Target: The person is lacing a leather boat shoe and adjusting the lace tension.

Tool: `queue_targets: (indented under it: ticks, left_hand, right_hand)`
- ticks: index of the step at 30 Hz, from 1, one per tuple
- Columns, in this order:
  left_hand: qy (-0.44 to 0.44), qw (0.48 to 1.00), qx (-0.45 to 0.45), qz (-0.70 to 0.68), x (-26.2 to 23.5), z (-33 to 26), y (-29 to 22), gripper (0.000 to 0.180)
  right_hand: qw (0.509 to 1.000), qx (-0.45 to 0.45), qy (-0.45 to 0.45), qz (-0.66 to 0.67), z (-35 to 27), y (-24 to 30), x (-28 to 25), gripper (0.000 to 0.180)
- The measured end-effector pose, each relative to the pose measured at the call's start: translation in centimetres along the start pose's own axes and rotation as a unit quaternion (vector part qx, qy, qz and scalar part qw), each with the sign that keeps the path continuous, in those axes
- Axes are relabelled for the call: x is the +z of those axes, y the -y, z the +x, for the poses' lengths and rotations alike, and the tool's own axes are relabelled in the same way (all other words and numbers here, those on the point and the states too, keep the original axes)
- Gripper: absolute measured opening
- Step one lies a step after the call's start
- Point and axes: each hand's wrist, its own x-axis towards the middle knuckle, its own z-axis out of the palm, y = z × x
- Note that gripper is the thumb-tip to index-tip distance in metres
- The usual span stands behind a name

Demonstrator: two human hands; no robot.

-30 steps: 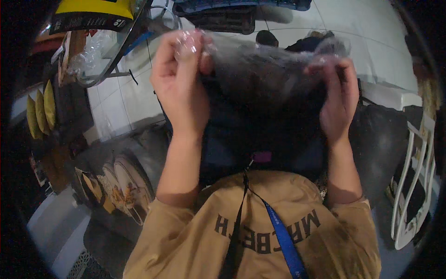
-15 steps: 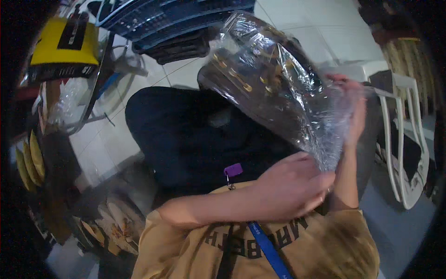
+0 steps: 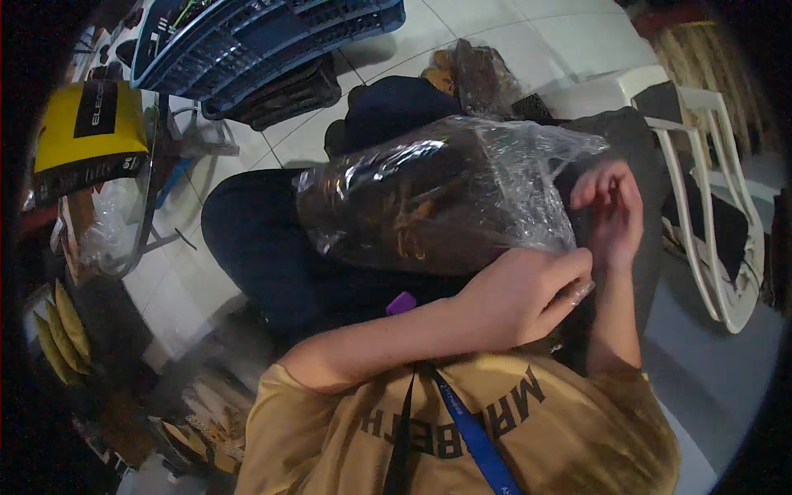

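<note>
Across my lap lies a clear plastic bag (image 3: 528, 190) around a dark brown item (image 3: 371, 214) with gold-coloured fittings; its exact kind is hard to make out through the shiny film. My left hand (image 3: 540, 297) reaches across my body and pinches a gathered edge of the plastic at the bag's near right corner. Just right of the bag, my right hand (image 3: 612, 206) is raised with fingers loosely bent and apart, holding nothing that I can see. A loose peak of film points toward it.
A blue plastic crate (image 3: 272, 49) stands ahead on the left, above a black crate (image 3: 280, 95). Left of it is a yellow and black package (image 3: 95, 132). A white plastic chair (image 3: 718, 272) is at my right. Another plastic-wrapped brown item (image 3: 487, 78) rests on the tiled floor ahead.
The wrapped item has come down flatter onto my lap, its far end swinging left and nearer. My right hand has let go of the plastic; my left still pinches it.
</note>
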Motion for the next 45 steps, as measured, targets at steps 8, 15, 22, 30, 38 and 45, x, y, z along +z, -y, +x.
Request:
queue_targets:
  ticks: [8, 15, 22, 30, 38, 45]
  left_hand:
    - [-0.023, 0.997, 0.062, -0.046, 1.3, 0.6, 0.6, 0.01]
    - [0.085, 0.99, 0.074, -0.088, -3.0, 0.2, -1.9, 0.032]
    - [-0.254, 0.879, 0.008, 0.403, -16.7, -4.0, 2.0, 0.048]
    - [-0.239, 0.953, -0.186, -0.01, -15.1, -5.1, 3.0, 0.045]
    - [-0.304, 0.947, -0.098, 0.001, -14.6, -4.6, 4.8, 0.033]
    - [-0.429, 0.888, -0.09, -0.139, -13.2, -4.4, 5.9, 0.026]
  right_hand:
    - [0.923, 0.115, 0.196, -0.312, 0.1, 4.0, 4.3, 0.026]
    - [0.936, 0.108, 0.064, -0.33, 2.4, 2.7, 0.0, 0.019]
    - [0.978, 0.14, -0.028, -0.151, 1.9, 3.2, -1.5, 0.027]
    - [0.98, 0.115, 0.148, -0.07, 2.3, 2.0, -2.3, 0.041]
    - [0.838, -0.2, 0.154, -0.483, 3.2, -0.3, 1.0, 0.051]
    - [0.811, -0.321, 0.155, -0.465, 3.2, -2.4, 1.5, 0.052]
